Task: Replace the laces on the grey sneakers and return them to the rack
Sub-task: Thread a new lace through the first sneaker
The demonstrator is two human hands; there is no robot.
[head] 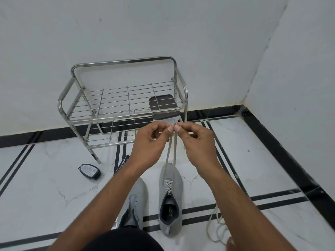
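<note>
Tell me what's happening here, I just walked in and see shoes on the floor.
A person is lacing the right-hand grey sneaker on the floor. The left hand and right hand each pinch an end of the lace, pulled up taut and held together above the shoe. The other grey sneaker lies beside it with no lace. A loose lace lies at the right. The metal rack stands behind, holding no shoes yet.

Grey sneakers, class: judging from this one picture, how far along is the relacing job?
Done: the right sneaker has lace crisscrossed through its eyelets. In hand: the left hand and right hand pinch both lace ends level above it. Left: the other sneaker shows no lace; a loose lace lies nearby; the rack holds no shoes.
</note>
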